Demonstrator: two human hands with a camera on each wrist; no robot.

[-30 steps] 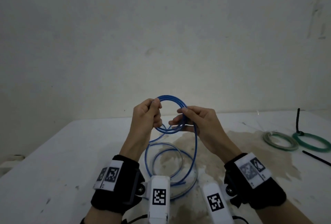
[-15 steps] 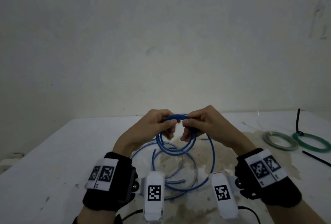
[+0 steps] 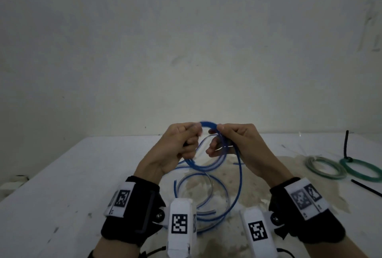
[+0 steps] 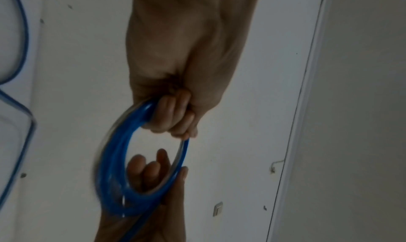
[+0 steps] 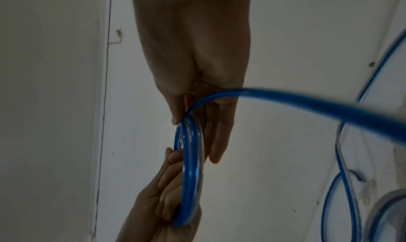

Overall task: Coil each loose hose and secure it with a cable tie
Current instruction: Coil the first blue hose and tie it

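While coiling: blue hose [image 3: 208,165] gripped between curled fingers [image 4: 175,117] of both hands.
Next: gathering slack trailing below fingers onto tabletop [image 3: 82,175], then tying.

No words, brand names or numbers can be read anywhere. The only signs are black-and-white square code patterns (not legible as text) on the white tags [image 3: 122,200] of the wrist bands [image 3: 142,212].
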